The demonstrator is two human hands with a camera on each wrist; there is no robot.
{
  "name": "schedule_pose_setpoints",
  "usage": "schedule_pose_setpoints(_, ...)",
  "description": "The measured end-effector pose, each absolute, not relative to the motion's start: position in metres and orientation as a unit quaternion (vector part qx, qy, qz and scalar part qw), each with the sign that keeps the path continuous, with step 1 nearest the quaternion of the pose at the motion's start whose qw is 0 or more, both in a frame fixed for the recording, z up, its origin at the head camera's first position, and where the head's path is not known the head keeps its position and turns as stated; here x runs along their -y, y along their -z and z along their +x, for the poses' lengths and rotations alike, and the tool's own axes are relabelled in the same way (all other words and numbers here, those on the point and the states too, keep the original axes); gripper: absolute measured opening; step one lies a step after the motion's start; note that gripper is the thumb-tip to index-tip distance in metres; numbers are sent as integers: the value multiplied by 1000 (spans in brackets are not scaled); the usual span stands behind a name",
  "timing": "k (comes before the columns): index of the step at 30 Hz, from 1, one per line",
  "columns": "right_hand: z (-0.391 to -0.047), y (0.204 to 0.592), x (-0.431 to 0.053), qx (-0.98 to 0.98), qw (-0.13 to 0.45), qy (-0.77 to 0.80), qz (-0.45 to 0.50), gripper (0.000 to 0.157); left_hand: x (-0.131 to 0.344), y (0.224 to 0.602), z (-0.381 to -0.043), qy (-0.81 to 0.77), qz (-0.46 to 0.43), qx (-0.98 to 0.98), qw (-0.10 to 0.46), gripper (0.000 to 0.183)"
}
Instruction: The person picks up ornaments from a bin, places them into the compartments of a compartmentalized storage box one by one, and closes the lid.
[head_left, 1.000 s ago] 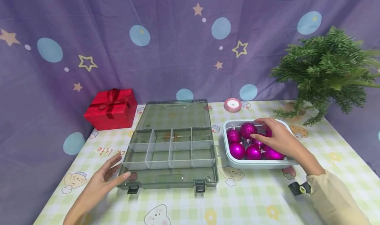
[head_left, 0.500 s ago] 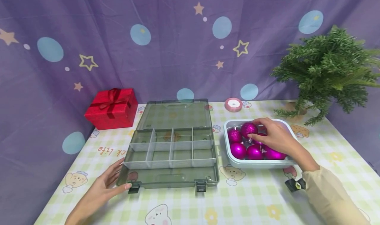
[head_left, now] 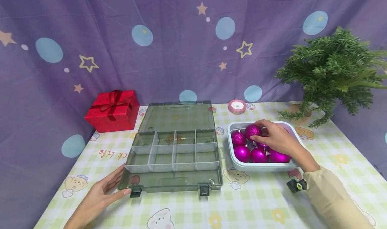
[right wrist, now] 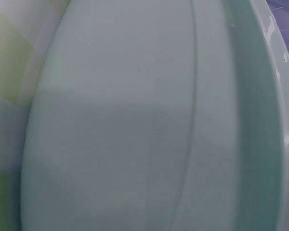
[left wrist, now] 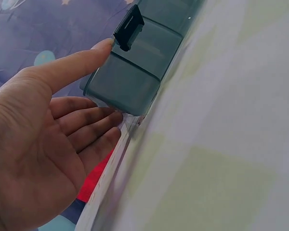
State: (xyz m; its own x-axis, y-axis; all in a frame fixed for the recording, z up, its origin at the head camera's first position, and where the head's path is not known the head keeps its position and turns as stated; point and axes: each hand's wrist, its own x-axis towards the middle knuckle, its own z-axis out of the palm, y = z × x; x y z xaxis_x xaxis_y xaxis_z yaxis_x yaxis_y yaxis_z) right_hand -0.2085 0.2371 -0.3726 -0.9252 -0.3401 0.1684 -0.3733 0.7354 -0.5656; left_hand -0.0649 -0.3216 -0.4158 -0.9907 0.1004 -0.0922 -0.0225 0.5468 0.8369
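Glittery magenta round ball (head_left: 252, 131), no long axis, sits inside pale-blue rectangular plastic tub (head_left: 260, 168), ten o'clock from nearer right-hand grip (head_left: 278, 140), fingers curled round it. Smoky-green translucent divided plastic case (head_left: 184, 177) toward nine. Left-hand grip (head_left: 98, 195) farther, fingers loose, thumb touching case's seven-o'clock corner.

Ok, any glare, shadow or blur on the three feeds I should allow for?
Head view: bright and mostly sharp, with small glints on the smooth magenta balls; left wrist view: dimmer, the left hand fairly clear but the tablecloth soft; right wrist view: soft, mostly the pale tub, shadow across its wall, white glints along its rim.
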Motion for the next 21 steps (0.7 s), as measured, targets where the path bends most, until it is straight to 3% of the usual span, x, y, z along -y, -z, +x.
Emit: schedule_pose_setpoints(21,-202,353,-233,909,33,-365,197,51,325,421,-63,-475,42,-878,44,79)
